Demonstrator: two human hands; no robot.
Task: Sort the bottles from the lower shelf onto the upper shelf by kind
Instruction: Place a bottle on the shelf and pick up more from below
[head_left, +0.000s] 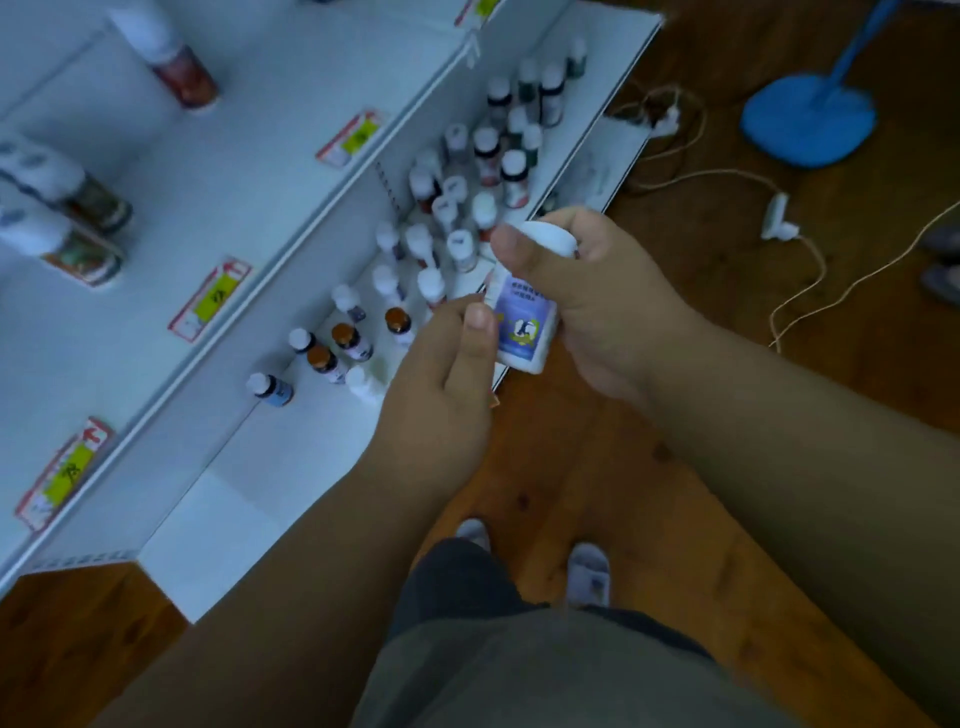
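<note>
A white bottle (524, 322) with a white cap and a blue-purple label is held above the front edge of the lower shelf (249, 488). My right hand (587, 301) grips it around the cap and upper body, thumb across the front. My left hand (447, 374) pinches its lower left side with thumb and fingers. Several small bottles, some white-capped (460, 244) and some brown-capped (345, 338), stand on the lower shelf beyond my hands. On the upper shelf (270, 171) stand three larger white-capped bottles, one at the back (171, 57) and two at the left (72, 192).
Yellow and red price tags (213, 299) line the upper shelf's front edge. On the wooden floor to the right lie white cables with a power strip (776, 218) and a blue fan base (810, 119). My slippered feet (587, 571) stand close to the shelf.
</note>
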